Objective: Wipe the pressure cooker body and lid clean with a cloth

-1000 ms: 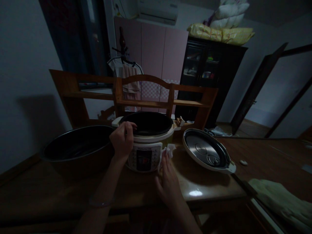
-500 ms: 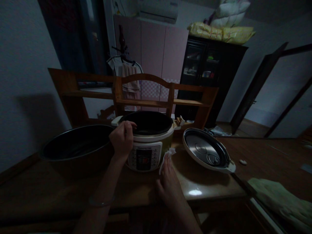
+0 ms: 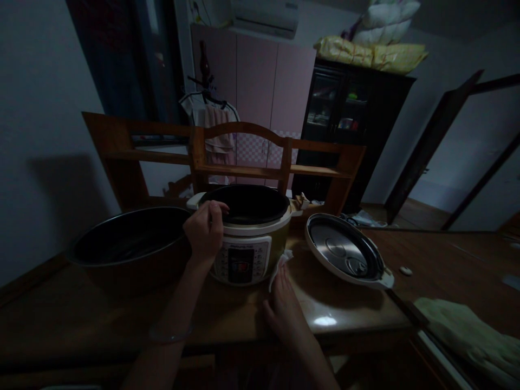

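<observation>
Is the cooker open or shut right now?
Open: the cooker shows its dark inside uncovered at the top, and a lid lies beside it on the table.

It's a wide view from the wearer's head, facing forward and tipped down across the counter [image 3: 231, 314]. Left hand [image 3: 203, 230] and right hand [image 3: 284, 300], both close to the lens, reach in from the bottom edge! Just beyond, the cooker [image 3: 244, 260] sits near mid-frame, seen from above its rim; far back stand the wardrobe [image 3: 254, 81] and, up top, the air conditioner [image 3: 266, 19].
</observation>
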Available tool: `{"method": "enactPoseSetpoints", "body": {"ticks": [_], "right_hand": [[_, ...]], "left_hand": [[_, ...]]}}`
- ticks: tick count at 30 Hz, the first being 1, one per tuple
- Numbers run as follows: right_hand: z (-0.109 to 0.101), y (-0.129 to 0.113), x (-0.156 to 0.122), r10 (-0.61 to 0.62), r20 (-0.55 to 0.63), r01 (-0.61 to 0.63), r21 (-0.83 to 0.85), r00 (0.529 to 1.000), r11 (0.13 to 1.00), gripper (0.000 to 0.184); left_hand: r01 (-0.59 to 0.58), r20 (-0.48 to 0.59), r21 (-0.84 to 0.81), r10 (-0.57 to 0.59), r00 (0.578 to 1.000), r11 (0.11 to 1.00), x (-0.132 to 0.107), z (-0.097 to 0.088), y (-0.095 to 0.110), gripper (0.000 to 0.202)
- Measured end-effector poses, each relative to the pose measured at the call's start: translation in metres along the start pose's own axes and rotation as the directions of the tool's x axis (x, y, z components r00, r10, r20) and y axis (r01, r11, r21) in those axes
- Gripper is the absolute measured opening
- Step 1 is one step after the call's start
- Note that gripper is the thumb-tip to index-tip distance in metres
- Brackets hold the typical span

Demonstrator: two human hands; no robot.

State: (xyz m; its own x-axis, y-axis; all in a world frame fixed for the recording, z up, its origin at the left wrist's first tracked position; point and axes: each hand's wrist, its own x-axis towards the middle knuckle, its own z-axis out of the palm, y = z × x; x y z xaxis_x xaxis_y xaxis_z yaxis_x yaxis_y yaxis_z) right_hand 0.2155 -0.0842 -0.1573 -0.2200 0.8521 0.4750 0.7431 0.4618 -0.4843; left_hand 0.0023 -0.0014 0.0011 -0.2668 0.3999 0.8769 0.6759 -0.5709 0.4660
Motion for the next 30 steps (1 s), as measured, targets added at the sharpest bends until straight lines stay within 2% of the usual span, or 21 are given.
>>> {"method": "enactPoseSetpoints", "body": {"ticks": [11,18,24,30], "right_hand": [[0.01,0.004,0.0,-0.025,-0.027,0.025,0.013,0.999,1.0,0.113],[0.014,0.016,0.006,-0.027,-0.098,0.033,0.057,0.995,0.998,0.11],[-0.005,0.018,0.033,-0.028,-0.088,0.042,0.17,0.996,0.985,0.104],[-0.031,-0.007,0.051,-0.007,-0.145,0.043,0.24,0.989,0.97,0.103]], "left_hand": [[-0.001,0.005,-0.003,0.001,1.0,1.0,0.0,-0.001,0.0,0.044],[0.0,0.002,0.009,0.0,1.0,1.0,0.0,0.0,-0.002,0.046],[0.003,-0.015,-0.01,-0.003,1.0,1.0,0.0,0.0,-0.002,0.046],[0.018,-0.015,-0.028,-0.018,1.0,0.999,0.0,0.001,-0.002,0.046]]}}
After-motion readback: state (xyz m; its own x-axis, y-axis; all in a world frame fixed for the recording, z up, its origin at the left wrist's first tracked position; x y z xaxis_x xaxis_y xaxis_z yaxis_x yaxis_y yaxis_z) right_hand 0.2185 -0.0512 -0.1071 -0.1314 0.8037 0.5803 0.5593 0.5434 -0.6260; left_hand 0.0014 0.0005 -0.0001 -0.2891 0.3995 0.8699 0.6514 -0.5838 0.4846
